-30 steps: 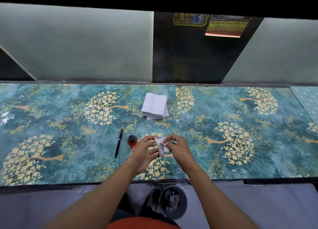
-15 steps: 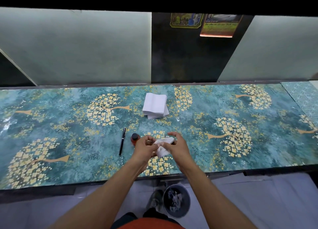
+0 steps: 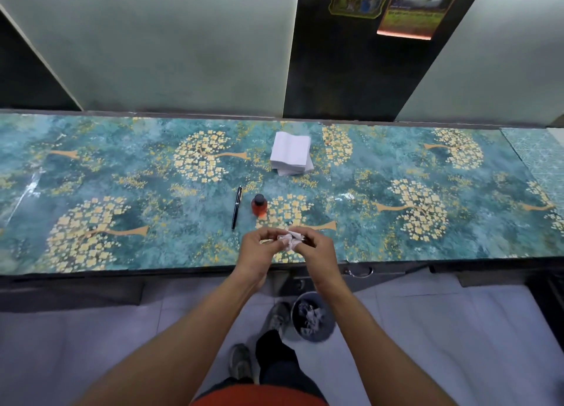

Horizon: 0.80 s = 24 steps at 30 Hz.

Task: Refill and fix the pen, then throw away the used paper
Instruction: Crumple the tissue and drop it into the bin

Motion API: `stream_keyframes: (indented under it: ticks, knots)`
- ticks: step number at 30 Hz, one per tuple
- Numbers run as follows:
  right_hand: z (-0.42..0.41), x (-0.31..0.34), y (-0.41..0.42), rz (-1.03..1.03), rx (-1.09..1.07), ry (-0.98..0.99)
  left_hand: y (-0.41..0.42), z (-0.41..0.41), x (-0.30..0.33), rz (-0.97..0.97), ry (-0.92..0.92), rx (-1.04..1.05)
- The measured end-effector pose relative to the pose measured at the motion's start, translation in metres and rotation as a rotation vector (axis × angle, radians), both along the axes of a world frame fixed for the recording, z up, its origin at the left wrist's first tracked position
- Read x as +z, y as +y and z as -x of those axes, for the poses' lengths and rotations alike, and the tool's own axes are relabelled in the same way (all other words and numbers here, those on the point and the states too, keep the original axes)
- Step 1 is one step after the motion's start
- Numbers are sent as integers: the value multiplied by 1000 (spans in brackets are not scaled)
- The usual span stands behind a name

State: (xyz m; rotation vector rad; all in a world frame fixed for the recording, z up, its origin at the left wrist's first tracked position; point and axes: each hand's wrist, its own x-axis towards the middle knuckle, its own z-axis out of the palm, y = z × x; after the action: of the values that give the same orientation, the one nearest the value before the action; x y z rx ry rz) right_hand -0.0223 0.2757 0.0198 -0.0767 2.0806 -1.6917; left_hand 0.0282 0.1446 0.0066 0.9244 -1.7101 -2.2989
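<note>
A crumpled white paper [image 3: 288, 240] sits between my two hands, just above the near edge of the counter. My left hand [image 3: 259, 248] pinches its left side and my right hand [image 3: 316, 248] pinches its right side. A black pen [image 3: 236, 207] lies on the counter a little beyond my left hand. Beside it stands a small ink bottle [image 3: 259, 205] with red liquid and a dark cap. A stack of clean white paper [image 3: 291, 153] lies further back.
The counter [image 3: 427, 237] has a teal and gold flower pattern and a dark front edge. On the floor below my hands stands a round grey bin [image 3: 312, 317] holding crumpled paper. My shoes are next to it. A wall runs behind the counter.
The view has tilted down and back, so more floor and the bin show. My hands have drawn towards the counter's near edge and squeezed the paper into a tighter wad.
</note>
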Motion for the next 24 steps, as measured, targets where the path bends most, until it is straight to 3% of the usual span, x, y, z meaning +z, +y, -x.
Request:
stream_keyframes:
  ticks: [2,6,12,17,24]
  knots:
    - [-17,1,6,-87,72,97,2,-12,-2,12,-4,-13]
    - [-43,2,20,-363,169,497,15,-37,-3,86,-24,-78]
    - [-64,9,50,-475,36,512,46,-57,8,9,83,-104]
    - [-74,8,67,-294,-155,281,69,-61,15,113,90,-29]
    - [-67,21,97,179,-85,-22,81,-70,17,694,231,-207]
